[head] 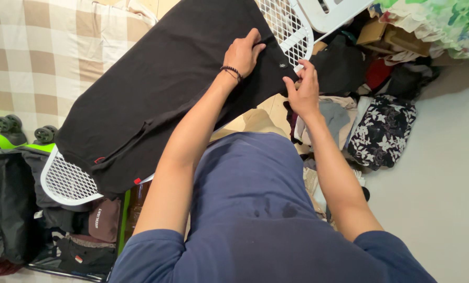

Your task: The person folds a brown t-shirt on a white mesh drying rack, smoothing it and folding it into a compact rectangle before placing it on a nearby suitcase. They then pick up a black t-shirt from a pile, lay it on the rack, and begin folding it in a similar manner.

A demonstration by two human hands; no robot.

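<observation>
Shirt fabric fills the bottom of the view: the person wears a dark blue T-shirt point(255, 209), and both bare forearms reach away from it. Just beyond, a black garment point(156, 89) lies spread flat across a white mesh ironing board point(69, 183) that runs slantwise from lower left to upper right, its grid top showing at both ends. The left hand point(243, 52), with a dark beaded bracelet point(231, 72) at the wrist, rests palm down on the far end of the garment, fingers nearly straight and pressed on the cloth, gripping nothing. The right hand point(302, 89) sits just beside it at the garment's edge, thumb and fingers closed in a pinch on the black cloth. To the right, on the floor, lies a heap of clothes, among them a black piece with a white flower print point(384, 131). At the left stand a black bag point(6, 204) and a dark cap point(104, 219), with small black wheels point(9, 124) on something bright green. Farther off, a beige and cream checked cloth point(40, 52) covers the upper left.
</observation>
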